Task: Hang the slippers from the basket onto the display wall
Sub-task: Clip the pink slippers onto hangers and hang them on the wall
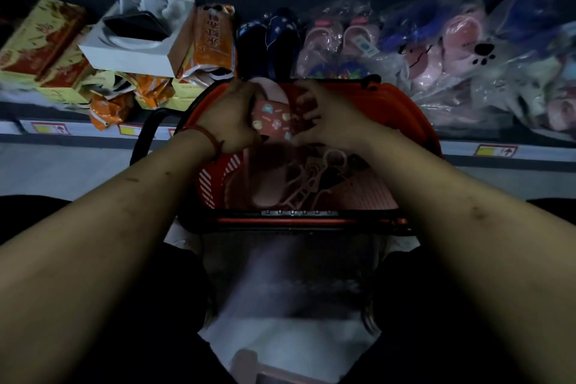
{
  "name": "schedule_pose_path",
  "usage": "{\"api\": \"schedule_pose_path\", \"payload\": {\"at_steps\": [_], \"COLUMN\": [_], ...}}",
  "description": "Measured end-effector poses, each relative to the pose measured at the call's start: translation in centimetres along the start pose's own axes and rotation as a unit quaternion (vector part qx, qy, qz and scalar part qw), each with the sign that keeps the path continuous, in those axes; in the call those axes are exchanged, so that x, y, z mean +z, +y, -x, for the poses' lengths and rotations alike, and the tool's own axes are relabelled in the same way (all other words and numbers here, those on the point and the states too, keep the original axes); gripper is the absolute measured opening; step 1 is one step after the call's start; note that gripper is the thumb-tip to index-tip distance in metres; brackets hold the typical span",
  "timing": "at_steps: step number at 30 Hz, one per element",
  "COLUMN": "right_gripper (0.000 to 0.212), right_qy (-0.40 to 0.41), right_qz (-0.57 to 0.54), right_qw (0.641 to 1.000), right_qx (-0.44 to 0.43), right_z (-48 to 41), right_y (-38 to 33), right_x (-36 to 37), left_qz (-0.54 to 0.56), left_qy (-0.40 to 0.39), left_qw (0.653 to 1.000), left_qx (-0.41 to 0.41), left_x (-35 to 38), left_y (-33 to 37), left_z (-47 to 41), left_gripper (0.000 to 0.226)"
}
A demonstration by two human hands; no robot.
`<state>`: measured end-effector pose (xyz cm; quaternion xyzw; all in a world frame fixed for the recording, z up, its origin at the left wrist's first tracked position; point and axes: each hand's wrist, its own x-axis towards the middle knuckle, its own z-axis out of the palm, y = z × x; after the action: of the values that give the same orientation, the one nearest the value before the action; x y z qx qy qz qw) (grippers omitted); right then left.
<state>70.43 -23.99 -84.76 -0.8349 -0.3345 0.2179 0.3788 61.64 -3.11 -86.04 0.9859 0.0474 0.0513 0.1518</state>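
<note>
Our left hand (230, 120) and right hand (327, 125) both grip a pink slipper (274, 121) over the basket (417, 109). It isn't hung yet; other slippers (268, 187) wait inside.

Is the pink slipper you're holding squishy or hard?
Probably bendy: the pink slipper looks like smooth moulded foam. Likely light too, since the left hand and right hand hold it over the red basket with just their fingers.

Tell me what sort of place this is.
Probably a shop aisle: a red plastic shopping basket, yellow price labels on the grey shelf rail, and plastic-bagged pink slippers stocked above it.
</note>
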Motion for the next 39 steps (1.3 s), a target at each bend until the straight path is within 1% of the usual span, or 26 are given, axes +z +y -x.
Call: {"api": "schedule_pose_path", "payload": {"at_steps": [1, 2, 3, 6, 7, 8, 9, 11, 13, 16, 19, 21, 23, 24, 26, 28, 29, 30, 31, 32, 33, 34, 35, 36, 39], "right_gripper": [0.097, 0.095, 0.088, 0.049, 0.038, 0.032, 0.030, 0.031, 0.039, 0.049, 0.049, 0.041, 0.028, 0.026, 0.034, 0.035, 0.028, 0.016, 0.005, 0.002, 0.004, 0.006, 0.008, 0.009, 0.016], "right_qy": [0.001, 0.001, -0.005, -0.066, -0.091, -0.114, -0.127, -0.118, -0.099, -0.120, -0.145, -0.147, -0.140, -0.140, -0.126, -0.069, -0.031, 0.004, 0.030, 0.053, 0.071, 0.074, 0.066, 0.055, 0.035], "right_qz": [0.009, 0.040, 0.081, 0.201, 0.237, 0.272, 0.297, 0.310, 0.301, 0.316, 0.302, 0.291, 0.254, 0.231, 0.169, 0.060, -0.014, -0.104, -0.207, -0.307, -0.390, -0.446, -0.477, -0.485, -0.461], "right_qw": [1.000, 0.998, 0.994, 0.965, 0.952, 0.937, 0.927, 0.922, 0.922, 0.905, 0.905, 0.908, 0.918, 0.921, 0.926, 0.936, 0.937, 0.928, 0.908, 0.881, 0.853, 0.832, 0.821, 0.820, 0.845], "right_qx": [0.020, 0.043, 0.070, 0.154, 0.173, 0.186, 0.194, 0.201, 0.221, 0.259, 0.262, 0.262, 0.272, 0.282, 0.312, 0.341, 0.349, 0.358, 0.363, 0.356, 0.340, 0.322, 0.307, 0.297, 0.270], "right_z": [0.3, 0.5, 0.8, 2.2, 2.8, 3.4, 4.0, 4.9, 5.6, 6.4, 6.6, 6.7, 6.7, 6.8, 6.6, 6.2, 5.8, 5.3, 4.8, 4.4, 3.9, 3.5, 3.2, 2.9, 2.1], "right_y": [0.4, 1.0, 2.0, 5.2, 6.2, 6.8, 7.3, 7.7, 7.9, 7.9, 8.2, 7.9, 7.5, 7.3, 7.3, 7.2, 7.0, 6.6, 5.9, 5.3, 4.9, 4.6, 4.4, 4.3, 4.1], "right_x": [-0.5, -1.1, -1.6, -2.7, -2.9, -3.0, -3.0, -3.2, -3.5, -3.8, -3.7, -3.6, -3.6, -3.6, -3.7, -3.8, -3.9, -4.1, -4.3, -4.4, -4.6, -4.7, -4.5, -4.2, -2.8], "left_qz": [0.005, 0.005, 0.000, -0.004, 0.000, 0.002, 0.005, 0.013, 0.018, 0.033, 0.028, 0.020, 0.014, 0.014, 0.020, 0.023, 0.026, 0.034, 0.043, 0.050, 0.054, 0.061, 0.066, 0.068, 0.061], "left_qy": [0.001, -0.001, -0.007, -0.009, -0.002, 0.006, 0.014, 0.040, 0.067, 0.107, 0.126, 0.136, 0.147, 0.155, 0.176, 0.203, 0.219, 0.234, 0.248, 0.258, 0.265, 0.270, 0.274, 0.275, 0.254], "left_qw": [1.000, 1.000, 1.000, 1.000, 1.000, 1.000, 1.000, 0.999, 0.997, 0.991, 0.986, 0.983, 0.982, 0.980, 0.973, 0.964, 0.959, 0.952, 0.945, 0.939, 0.935, 0.932, 0.930, 0.930, 0.943], "left_qx": [-0.005, -0.006, -0.009, -0.021, -0.026, -0.026, -0.024, -0.021, -0.038, -0.070, -0.106, -0.118, -0.121, -0.127, -0.150, -0.170, -0.180, -0.193, -0.207, -0.220, -0.230, -0.235, -0.237, -0.234, -0.209], "left_x": [-0.1, -0.1, -0.2, -0.5, -0.7, -0.8, -1.1, -1.5, -1.9, -2.5, -3.1, -3.1, -3.0, -2.9, -3.0, -3.2, -3.4, -3.6, -3.9, -4.1, -4.4, -4.6, -4.7, -4.7, -4.5], "left_y": [-0.1, -0.1, -0.3, -0.7, -0.8, -0.6, -0.4, -0.1, -0.2, -0.8, -1.2, -1.1, -0.8, -0.6, -0.3, -0.4, -0.7, -1.1, -1.5, -1.8, -2.0, -2.1, -2.1, -2.1, -2.1], "left_z": [0.2, 0.5, 0.9, 1.7, 1.8, 1.9, 1.9, 2.0, 2.0, 2.0, 2.0, 2.2, 2.4, 2.5, 2.5, 2.6, 2.5, 2.4, 2.3, 2.2, 2.2, 2.2, 2.2, 2.3, 2.5], "left_gripper": [0.077, 0.077, 0.076, 0.080, 0.080, 0.079, 0.077, 0.071, 0.069, 0.073, 0.074, 0.075, 0.075, 0.075, 0.074, 0.077, 0.080, 0.083, 0.085, 0.085, 0.084, 0.083, 0.082, 0.081, 0.078]}}
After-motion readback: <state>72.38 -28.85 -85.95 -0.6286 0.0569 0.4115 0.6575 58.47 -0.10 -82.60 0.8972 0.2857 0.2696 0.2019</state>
